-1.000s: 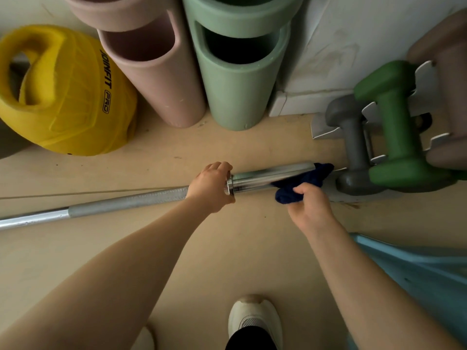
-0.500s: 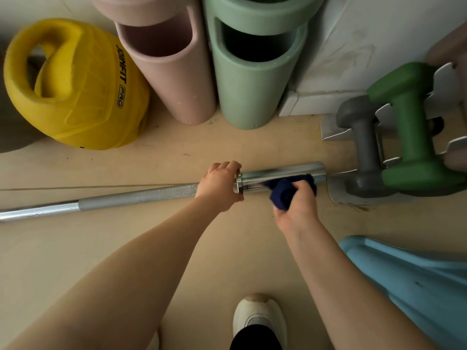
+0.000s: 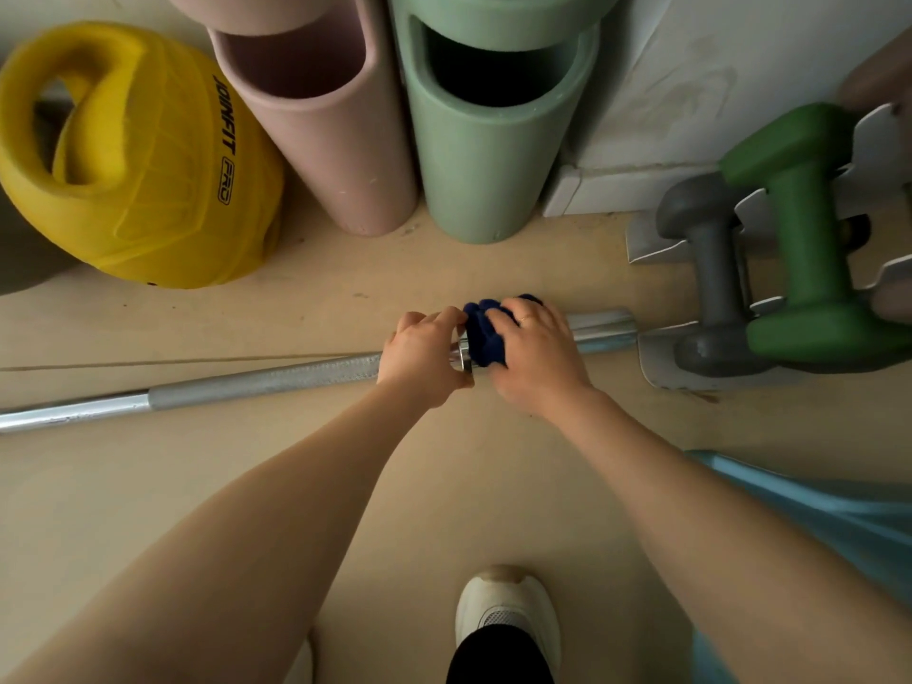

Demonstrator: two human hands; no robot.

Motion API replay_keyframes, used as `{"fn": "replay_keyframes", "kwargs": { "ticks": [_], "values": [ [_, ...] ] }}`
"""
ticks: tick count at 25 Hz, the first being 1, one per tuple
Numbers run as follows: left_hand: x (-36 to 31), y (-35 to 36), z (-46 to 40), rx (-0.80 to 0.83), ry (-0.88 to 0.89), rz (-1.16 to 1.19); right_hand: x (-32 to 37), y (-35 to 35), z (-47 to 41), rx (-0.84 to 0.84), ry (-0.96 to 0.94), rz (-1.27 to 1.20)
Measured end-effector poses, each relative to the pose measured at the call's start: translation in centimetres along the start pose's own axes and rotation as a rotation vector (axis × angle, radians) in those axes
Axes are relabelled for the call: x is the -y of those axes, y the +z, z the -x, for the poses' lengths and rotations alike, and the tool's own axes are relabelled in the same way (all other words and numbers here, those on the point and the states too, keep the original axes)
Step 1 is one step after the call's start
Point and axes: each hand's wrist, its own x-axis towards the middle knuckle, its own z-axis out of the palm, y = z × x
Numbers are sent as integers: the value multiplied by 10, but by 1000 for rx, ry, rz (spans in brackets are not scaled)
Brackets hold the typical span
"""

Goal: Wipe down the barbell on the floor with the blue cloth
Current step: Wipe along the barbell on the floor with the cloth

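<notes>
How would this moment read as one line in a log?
left hand grips barbell | right hand presses blue cloth on sleeve by collar | wipe underway

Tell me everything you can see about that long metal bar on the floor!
The barbell is a long silvery metal bar lying flat on the tan floor, running from the left edge toward the dumbbell rack. Its far left part is smooth and shiny, the middle is rough and dull, and the right end is a thicker shiny sleeve behind a round collar. The left hand grips it beside the collar; the right hand presses the blue cloth on the sleeve.
</notes>
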Motion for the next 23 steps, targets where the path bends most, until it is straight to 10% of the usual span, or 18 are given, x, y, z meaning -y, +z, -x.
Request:
{"fn": "replay_keyframes", "kwargs": {
  "ticks": [5, 10, 18, 23],
  "values": [
    [-1, 0, 0, 5, -13, 10, -19, -4, 7, -188, 213, 112],
    [-2, 5, 3, -19, 2, -19, -7, -5, 0, 41, -74, 45],
    [-2, 10, 4, -21, -12, -39, -47, -21, -10, -201, 624, -135],
    [-5, 7, 5, -24, -39, -60, -11, 15, 19, -55, -170, 38]
  ]
}}
